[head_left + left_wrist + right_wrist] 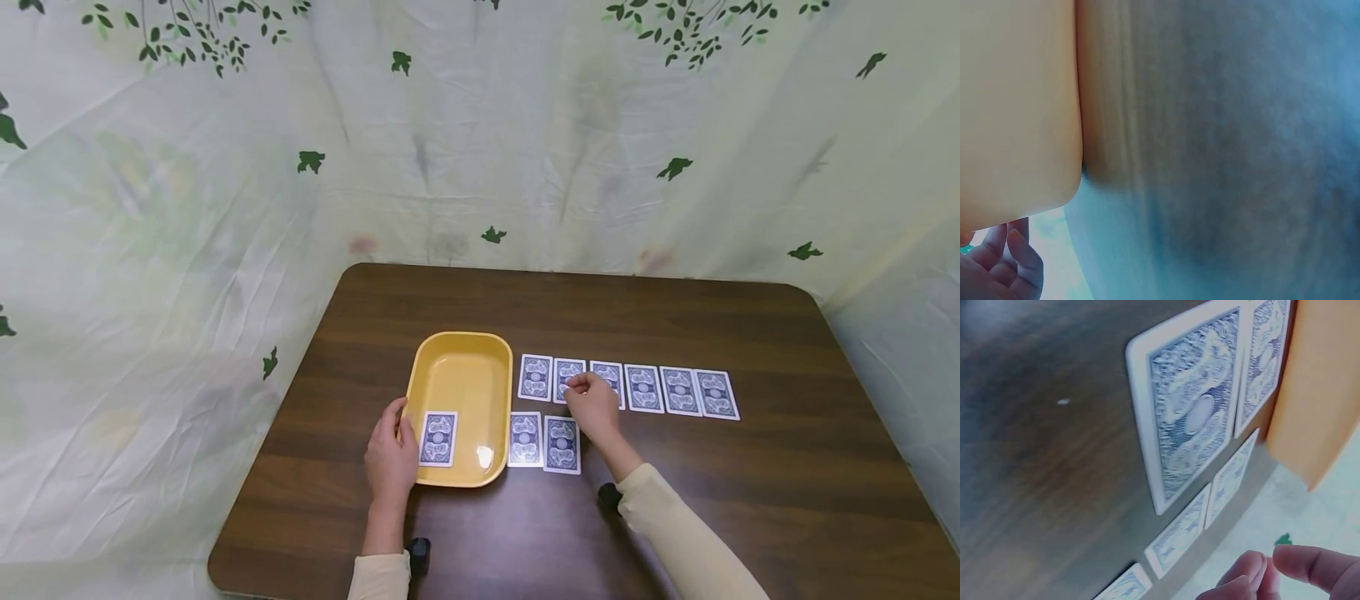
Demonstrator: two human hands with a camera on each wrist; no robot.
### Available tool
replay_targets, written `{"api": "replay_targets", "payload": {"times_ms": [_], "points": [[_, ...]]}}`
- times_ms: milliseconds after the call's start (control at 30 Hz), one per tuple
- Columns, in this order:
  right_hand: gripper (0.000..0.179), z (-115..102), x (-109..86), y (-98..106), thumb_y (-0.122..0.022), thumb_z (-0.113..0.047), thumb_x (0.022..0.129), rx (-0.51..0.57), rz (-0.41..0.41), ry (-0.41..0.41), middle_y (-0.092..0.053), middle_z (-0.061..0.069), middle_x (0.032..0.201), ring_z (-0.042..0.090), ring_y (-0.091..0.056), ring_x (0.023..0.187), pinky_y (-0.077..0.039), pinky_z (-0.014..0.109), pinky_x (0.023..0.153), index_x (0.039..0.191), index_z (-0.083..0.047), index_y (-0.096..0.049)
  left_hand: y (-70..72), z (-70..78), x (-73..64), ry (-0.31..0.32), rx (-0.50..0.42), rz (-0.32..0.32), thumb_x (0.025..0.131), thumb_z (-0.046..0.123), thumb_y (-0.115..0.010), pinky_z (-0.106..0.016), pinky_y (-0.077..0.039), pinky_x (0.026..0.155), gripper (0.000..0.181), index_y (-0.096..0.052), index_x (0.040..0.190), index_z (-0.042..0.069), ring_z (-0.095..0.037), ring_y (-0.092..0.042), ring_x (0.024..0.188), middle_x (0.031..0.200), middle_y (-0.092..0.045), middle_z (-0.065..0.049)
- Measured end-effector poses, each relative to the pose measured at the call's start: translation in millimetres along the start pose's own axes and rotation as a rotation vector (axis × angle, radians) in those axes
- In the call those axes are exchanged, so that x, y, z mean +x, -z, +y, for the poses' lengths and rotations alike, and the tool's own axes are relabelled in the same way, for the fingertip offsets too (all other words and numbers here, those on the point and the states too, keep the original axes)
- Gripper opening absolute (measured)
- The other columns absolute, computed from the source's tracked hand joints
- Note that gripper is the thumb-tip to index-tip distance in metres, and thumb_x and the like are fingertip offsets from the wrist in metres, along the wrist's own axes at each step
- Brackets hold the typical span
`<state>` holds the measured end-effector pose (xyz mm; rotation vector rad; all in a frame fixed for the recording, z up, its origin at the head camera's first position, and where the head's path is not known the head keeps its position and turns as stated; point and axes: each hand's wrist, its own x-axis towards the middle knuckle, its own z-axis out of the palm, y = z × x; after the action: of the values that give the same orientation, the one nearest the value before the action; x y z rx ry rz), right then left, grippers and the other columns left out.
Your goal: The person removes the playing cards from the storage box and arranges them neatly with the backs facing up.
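Note:
My left hand [392, 458] grips the left rim of a yellow tray [468, 375]. In the left wrist view the fingers [1025, 262] show beside the end of the tray [1016, 125]. One blue-backed playing card [437, 438] lies face down in the tray's lower left part. My right hand [596, 408] hovers at the back row of face-down cards, partly covering its second card [566, 371] and third card [611, 377]. Its thumb and fingertips meet in the right wrist view, with nothing visible between them.
Several more cards [680, 391] continue the back row to the right. Two cards, the left one [525, 439] right at the tray's edge, form a front row. The brown table [562, 321] has a leaf-printed curtain [465, 150] behind it.

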<state>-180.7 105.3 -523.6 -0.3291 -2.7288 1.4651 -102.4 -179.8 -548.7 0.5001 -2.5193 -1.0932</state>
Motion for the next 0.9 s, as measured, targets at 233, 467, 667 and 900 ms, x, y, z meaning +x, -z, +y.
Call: {"api": "replay_targets", "payload": {"times_ms": [233, 467, 667, 900], "points": [[0.016, -13.9, -0.3, -7.7, -0.06, -0.005, 0.08, 0.041, -0.055, 0.069, -0.064, 0.009, 0.082, 0.023, -0.059, 0.075, -0.044, 0.03, 0.065, 0.093, 0.001, -0.067, -0.1, -0.6, -0.5, 0.003, 0.001, -0.005, 0.1, 0.015, -0.05, -0.055, -0.046, 0.087, 0.033, -0.056, 0.132, 0.01, -0.037, -0.061, 0.105, 0.122, -0.062, -0.019], [0.016, -35.2, -5.9, -24.3, -0.06, -0.001, 0.08, 0.15, -0.166, 0.189, -0.063, 0.007, 0.08, 0.018, -0.058, 0.073, -0.047, 0.028, 0.067, 0.094, 0.003, -0.068, 1.6, 0.9, -0.4, -0.028, -0.006, 0.018, 0.099, 0.015, -0.052, -0.055, -0.047, 0.085, 0.032, -0.058, 0.131, 0.01, -0.037, -0.062, 0.102, 0.12, -0.063, -0.019], [0.015, -56.4, -14.5, -40.3, -0.059, 0.001, 0.081, 0.196, -0.249, 0.279, -0.063, 0.006, 0.079, 0.014, -0.056, 0.071, -0.048, 0.024, 0.066, 0.093, 0.003, -0.067, 1.3, 1.7, -1.2, -0.031, -0.013, 0.021, 0.099, 0.015, -0.052, -0.055, -0.047, 0.085, 0.032, -0.058, 0.13, 0.01, -0.036, -0.063, 0.102, 0.121, -0.063, -0.019], [0.015, -71.6, -22.9, -58.6, -0.061, -0.001, 0.08, 0.192, -0.34, 0.332, -0.061, 0.003, 0.076, 0.012, -0.055, 0.068, -0.047, 0.024, 0.063, 0.094, 0.004, -0.066, 3.0, 2.5, -2.4, -0.002, -0.01, 0.006, 0.1, 0.016, -0.052, -0.054, -0.047, 0.088, 0.033, -0.057, 0.131, 0.01, -0.036, -0.062, 0.104, 0.124, -0.062, -0.018]]}}
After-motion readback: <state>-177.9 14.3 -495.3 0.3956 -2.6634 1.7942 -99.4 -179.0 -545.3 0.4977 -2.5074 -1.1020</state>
